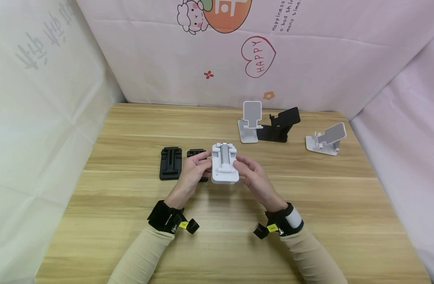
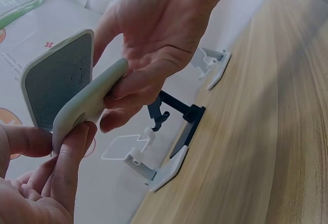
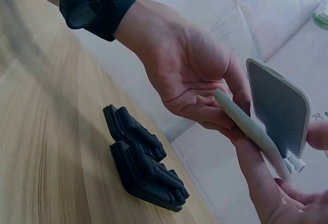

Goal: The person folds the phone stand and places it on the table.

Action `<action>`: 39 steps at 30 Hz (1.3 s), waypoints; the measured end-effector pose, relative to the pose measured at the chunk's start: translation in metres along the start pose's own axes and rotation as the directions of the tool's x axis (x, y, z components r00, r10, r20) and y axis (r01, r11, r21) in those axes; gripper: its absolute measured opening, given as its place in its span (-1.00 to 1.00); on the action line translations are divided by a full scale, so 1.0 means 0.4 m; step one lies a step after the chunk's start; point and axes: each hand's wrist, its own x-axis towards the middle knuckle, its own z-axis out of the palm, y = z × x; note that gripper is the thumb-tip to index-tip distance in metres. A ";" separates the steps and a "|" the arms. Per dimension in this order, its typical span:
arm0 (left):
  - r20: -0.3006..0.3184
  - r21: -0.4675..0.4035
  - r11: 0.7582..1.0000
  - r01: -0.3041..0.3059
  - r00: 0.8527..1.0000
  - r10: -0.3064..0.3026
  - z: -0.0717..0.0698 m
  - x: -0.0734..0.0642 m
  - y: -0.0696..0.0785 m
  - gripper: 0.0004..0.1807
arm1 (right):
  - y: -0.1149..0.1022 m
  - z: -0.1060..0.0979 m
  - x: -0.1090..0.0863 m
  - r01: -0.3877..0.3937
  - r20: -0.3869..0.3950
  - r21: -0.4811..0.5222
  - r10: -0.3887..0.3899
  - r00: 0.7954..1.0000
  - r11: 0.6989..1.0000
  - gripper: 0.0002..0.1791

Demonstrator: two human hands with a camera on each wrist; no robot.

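Both hands hold a white phone stand [image 1: 225, 163] up in front of the body, above the table. My left hand [image 1: 191, 175] pinches its left edge, and my right hand [image 1: 257, 181] grips the right edge with the thumb on its face. Seen from the left wrist, the grey-padded plate [image 2: 59, 78] is tilted away from the white base [image 2: 89, 101], leaving a wedge-shaped gap. Left of it on the table lies a folded black phone stand [image 1: 171, 163]. A second folded black stand [image 3: 136, 131] is partly hidden behind my left hand in the head view.
Unfolded stands are at the back right: a white one [image 1: 252, 114], a black one [image 1: 284, 120] beside it, and another white one [image 1: 325, 140] farther right. The wooden table [image 1: 217, 244] meets a printed white cloth [image 1: 149, 59] at the back.
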 end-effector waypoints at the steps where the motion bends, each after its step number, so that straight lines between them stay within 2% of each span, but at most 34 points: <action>1: 0.001 0.000 1.000 0.000 1.000 0.000 -0.001 0.000 0.001 -0.53 | 0.000 0.001 0.001 -0.004 0.002 0.003 0.004 1.000 1.000 -0.31; 6: 0.005 0.011 0.999 0.043 0.999 -0.043 -0.008 0.000 0.000 -0.53 | 0.005 0.003 0.004 -0.002 -0.005 0.002 0.002 1.000 1.000 -0.36; 13: 0.017 -0.033 0.996 0.089 0.996 -0.088 -0.012 -0.004 0.000 -0.51 | 0.020 0.000 0.007 0.001 -0.008 -0.006 -0.001 1.000 1.000 -0.38; 20: 0.089 0.020 0.998 0.057 0.994 -0.058 -0.018 -0.003 -0.005 -0.41 | 0.028 -0.005 0.009 -0.013 -0.026 -0.019 0.013 1.000 1.000 -0.35; 25: 0.129 0.037 0.999 0.040 0.991 -0.045 -0.020 0.004 -0.009 -0.42 | 0.030 -0.009 0.013 -0.015 -0.027 -0.017 0.015 1.000 1.000 -0.34; 39: 0.141 0.025 0.999 0.036 0.989 -0.039 -0.022 0.012 -0.016 -0.46 | 0.036 -0.010 0.019 -0.049 -0.045 -0.017 0.048 0.998 0.999 -0.37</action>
